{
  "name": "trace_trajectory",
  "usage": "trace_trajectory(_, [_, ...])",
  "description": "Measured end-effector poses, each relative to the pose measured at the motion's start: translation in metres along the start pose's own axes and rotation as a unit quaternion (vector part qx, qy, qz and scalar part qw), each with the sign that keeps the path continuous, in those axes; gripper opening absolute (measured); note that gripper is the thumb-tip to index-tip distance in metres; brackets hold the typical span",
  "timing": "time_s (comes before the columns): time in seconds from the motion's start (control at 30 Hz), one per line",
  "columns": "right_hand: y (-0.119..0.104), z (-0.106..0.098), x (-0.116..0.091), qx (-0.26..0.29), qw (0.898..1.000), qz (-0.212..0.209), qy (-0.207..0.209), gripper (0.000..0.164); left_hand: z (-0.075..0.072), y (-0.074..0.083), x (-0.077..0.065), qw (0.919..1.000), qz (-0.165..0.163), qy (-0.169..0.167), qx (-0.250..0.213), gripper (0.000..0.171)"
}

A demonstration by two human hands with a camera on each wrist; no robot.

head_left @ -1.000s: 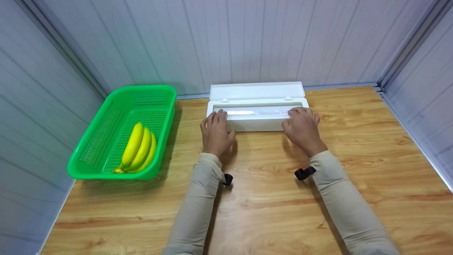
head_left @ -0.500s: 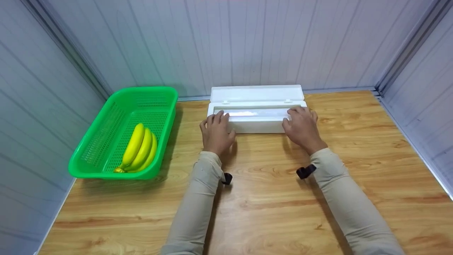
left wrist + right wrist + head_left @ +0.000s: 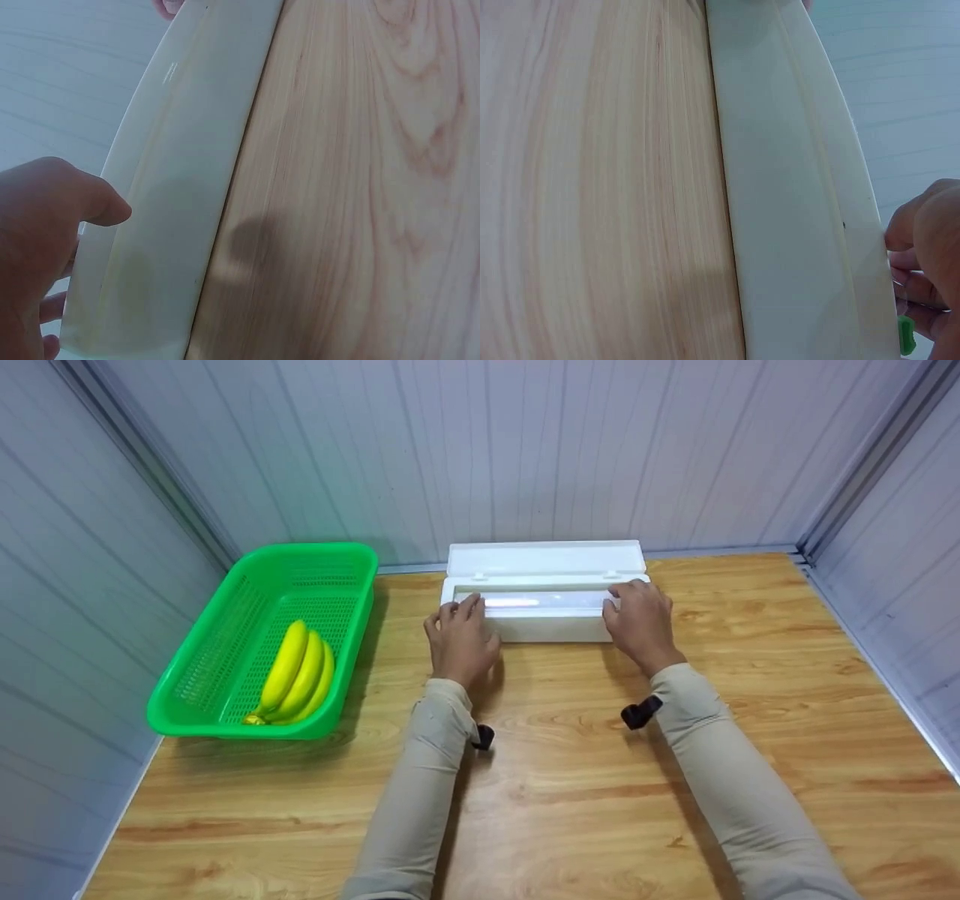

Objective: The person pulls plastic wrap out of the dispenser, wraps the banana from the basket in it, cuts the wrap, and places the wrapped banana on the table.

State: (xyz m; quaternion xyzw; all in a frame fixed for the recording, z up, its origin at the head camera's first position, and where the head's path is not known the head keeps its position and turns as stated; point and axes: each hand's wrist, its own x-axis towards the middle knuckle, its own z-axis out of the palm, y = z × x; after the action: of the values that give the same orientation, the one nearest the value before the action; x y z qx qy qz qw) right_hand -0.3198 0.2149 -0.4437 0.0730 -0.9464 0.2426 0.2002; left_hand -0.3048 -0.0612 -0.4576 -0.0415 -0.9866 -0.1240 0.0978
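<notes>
A long white plastic wrap dispenser (image 3: 551, 628) lies by the back wall with its lid (image 3: 546, 558) raised. Inside shows a shiny roll of clear plastic wrap (image 3: 555, 600). My left hand (image 3: 459, 645) grips the dispenser's left end, fingers over the top edge and thumb at the front face. At the opposite end, my right hand (image 3: 640, 622) has bent fingers, with thumb and forefinger together at the film's edge. In the right wrist view, a small green piece (image 3: 906, 335) and a bit of clear film show by these fingertips, partly hidden by the hand.
A green plastic basket (image 3: 169, 701) stands on the left of the wood-grain table (image 3: 547, 810), holding a bunch of yellow bananas (image 3: 296, 679). Pale panel walls (image 3: 525, 450) enclose the table at the back and sides.
My right hand has shifted slightly, its thumb rising from the dispenser's front to the film's edge. The left hand keeps its hold. The dispenser and basket stay in place.
</notes>
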Motion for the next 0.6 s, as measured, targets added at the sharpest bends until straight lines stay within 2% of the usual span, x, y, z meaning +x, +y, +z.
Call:
trace_trajectory(0.33, [0.0001,-0.0023,0.0053,-0.027,1.0,0.01,-0.012,0.022,0.0003,0.0029,-0.0012,0.9998,0.001,0.0,0.02,0.062])
trace_trajectory(0.6, [0.0,-0.0019,0.0058,-0.022,0.999,0.02,-0.035,0.025,0.0021,0.0031,-0.0007,0.9999,0.003,0.016,0.0,0.067])
